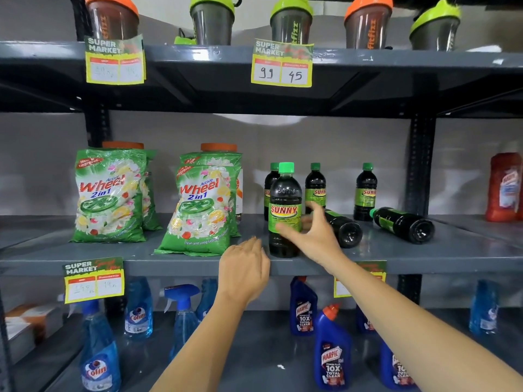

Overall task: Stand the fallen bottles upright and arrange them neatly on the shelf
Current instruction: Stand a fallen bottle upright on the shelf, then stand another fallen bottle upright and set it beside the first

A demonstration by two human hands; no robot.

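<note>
Several dark Sunny bottles with green caps stand on the grey middle shelf [169,254]. One upright bottle [284,193] is at the front edge. My right hand [314,236] is spread around its right side with the thumb against the label and the fingers apart, not clamped. My left hand [243,268] hovers at the shelf edge just left of that bottle's base and holds nothing. Two bottles lie on their sides: one [343,229] right behind my right hand, another [403,224] farther right. Three more [315,186] [366,190] [270,182] stand upright at the back.
Green Wheel detergent bags [198,207] [109,193] fill the left of the shelf. A red bottle [503,188] stands at far right. Shaker cups [291,21] line the shelf above; blue Colin sprays [138,309] and Harpic bottles [332,355] stand below. A dark upright post [420,165] rises behind the right-hand fallen bottle.
</note>
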